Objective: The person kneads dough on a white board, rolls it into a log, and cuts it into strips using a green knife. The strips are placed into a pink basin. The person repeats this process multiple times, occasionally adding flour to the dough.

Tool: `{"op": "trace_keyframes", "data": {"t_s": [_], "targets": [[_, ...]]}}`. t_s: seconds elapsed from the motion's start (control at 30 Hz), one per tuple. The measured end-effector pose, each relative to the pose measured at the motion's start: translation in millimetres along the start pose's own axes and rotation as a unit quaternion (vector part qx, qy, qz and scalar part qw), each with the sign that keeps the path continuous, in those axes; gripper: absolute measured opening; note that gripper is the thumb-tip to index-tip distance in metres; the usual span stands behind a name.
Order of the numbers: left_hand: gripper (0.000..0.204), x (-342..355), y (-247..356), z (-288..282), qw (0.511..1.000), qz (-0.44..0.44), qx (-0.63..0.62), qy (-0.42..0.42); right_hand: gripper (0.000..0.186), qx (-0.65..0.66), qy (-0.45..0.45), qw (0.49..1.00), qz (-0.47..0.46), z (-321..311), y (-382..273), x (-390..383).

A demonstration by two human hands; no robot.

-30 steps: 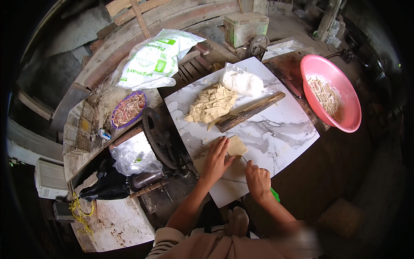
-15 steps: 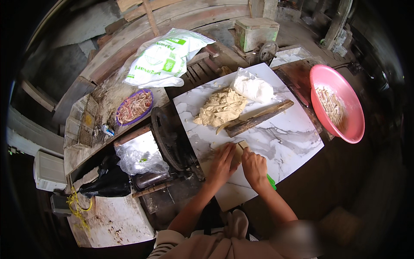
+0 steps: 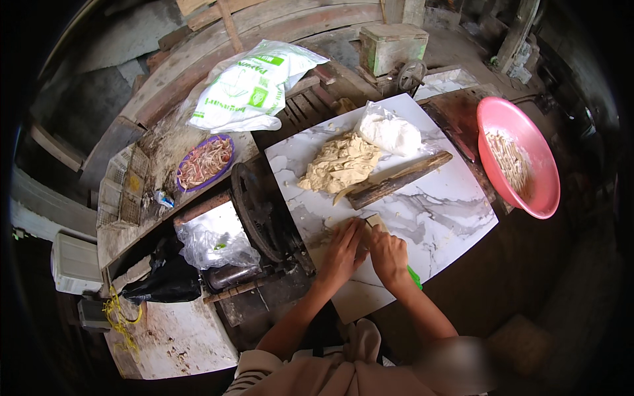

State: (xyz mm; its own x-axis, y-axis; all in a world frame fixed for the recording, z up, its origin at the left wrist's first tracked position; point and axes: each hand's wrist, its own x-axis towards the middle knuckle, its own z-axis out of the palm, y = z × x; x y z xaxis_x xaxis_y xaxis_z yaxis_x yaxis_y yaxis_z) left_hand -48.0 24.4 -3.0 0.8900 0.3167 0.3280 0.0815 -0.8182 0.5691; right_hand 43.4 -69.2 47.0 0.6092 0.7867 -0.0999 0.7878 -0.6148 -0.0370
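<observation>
On a white marble-patterned board (image 3: pixel 456 221), my left hand (image 3: pixel 341 254) lies with fingers stretched over a flat piece of pale dough (image 3: pixel 376 223), partly covering it. Just to its right, my right hand (image 3: pixel 389 257) is closed round a knife (image 3: pixel 415 277). Its green handle sticks out below my fist, and a bit of dark blade shows by the left fingertips. Beyond my hands rests a dark, rough wooden piece (image 3: pixel 399 181). A lumpy mound of dough (image 3: pixel 340 162) sits behind it, beside a clear bag of white powder (image 3: pixel 391 131).
At the right stands a pink basin (image 3: pixel 550 188) holding pale strips. A purple-rimmed tray (image 3: pixel 206 163) of reddish-white strips is on the left bench, near a white-and-green sack (image 3: pixel 254 86). A dark wheeled machine (image 3: pixel 254 211) with plastic over it adjoins the board's left edge.
Both hands keep nearly the same place and grip, with only a slight shift at the dough. The whole view has moved a little.
</observation>
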Motion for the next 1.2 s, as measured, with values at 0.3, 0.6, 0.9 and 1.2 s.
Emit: {"op": "trace_keyframes", "data": {"t_s": [0.3, 0.6, 0.9, 1.2], "targets": [[0.069, 0, 0, 0, 1.0, 0.004, 0.021, -0.01, 0.016, -0.018, 0.053, 0.998, -0.003, 7, 5, -17], [0.071, -1, 1, -1, 1.0, -0.003, 0.018, -0.022, 0.017, -0.028, 0.042, 0.999, -0.007, 8, 12, -35], [0.067, -1, -1, 3, 0.999, 0.007, 0.041, -0.012, 0.017, -0.012, 0.022, 1.0, 0.007, 8, 17, -58], [0.066, -2, -5, 4, 0.999, 0.016, 0.036, 0.0, 0.014, 0.011, 0.013, 0.999, 0.028, -16, 25, -67]]}}
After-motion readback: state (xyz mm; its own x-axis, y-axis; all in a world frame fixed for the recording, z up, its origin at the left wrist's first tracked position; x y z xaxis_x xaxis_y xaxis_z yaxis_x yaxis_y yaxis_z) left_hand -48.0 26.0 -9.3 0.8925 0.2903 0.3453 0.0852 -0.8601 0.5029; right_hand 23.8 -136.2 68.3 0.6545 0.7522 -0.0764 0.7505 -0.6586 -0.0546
